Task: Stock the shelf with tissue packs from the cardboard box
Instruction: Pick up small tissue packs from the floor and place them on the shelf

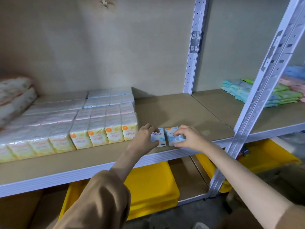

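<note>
- A person's left hand point(145, 136) closes its fingers on a blue tissue pack point(158, 137) standing near the front edge of the shelf point(181, 111).
- The right hand point(188, 138) grips a second blue pack point(173, 136) just beside the first, the two nearly touching.
- To their left, a row of yellow tissue packs point(99, 136) stands upright, with more wrapped packs ranked behind it.
- Yellow plastic bins point(151, 187) sit on the level below.
- Green and blue packets point(264, 95) are stacked in the neighbouring bay, beyond the metal upright point(257, 100).
</note>
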{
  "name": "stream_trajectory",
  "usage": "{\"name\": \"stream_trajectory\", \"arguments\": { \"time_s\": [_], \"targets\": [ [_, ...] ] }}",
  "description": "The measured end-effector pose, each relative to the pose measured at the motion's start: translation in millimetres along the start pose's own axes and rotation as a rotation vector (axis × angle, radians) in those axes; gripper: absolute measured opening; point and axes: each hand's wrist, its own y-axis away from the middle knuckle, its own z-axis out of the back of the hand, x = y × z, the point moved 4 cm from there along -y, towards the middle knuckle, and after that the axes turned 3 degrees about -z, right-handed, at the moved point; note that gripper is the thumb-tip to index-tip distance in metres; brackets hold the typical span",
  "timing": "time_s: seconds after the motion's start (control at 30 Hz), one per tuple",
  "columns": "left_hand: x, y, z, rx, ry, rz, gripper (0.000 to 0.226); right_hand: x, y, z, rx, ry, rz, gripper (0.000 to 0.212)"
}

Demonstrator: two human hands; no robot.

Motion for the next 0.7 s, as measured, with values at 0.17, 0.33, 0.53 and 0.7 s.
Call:
{"name": "stream_trajectory", "arguments": {
  "time_s": [0.17, 0.33, 0.53, 0.7],
  "targets": [
    [11, -9, -13, 0.089, -0.087, 0.002, 0.041, 0, -15, -6, 0.027, 0.122, 0.021, 0.039],
    [9, -27, -15, 0.064, -0.154, 0.016, 0.042, 3, -38, -9, -0.023, 0.133, 0.018, 0.039],
    [12, -41, -17, 0.080, -0.205, 0.038, 0.042, 3, -58, -12, -0.036, 0.147, 0.016, 0.039],
    [14, -44, -17, 0.077, -0.220, 0.066, 0.041, 4, -63, -12, -0.048, 0.136, 0.021, 0.039]
  ]
}}
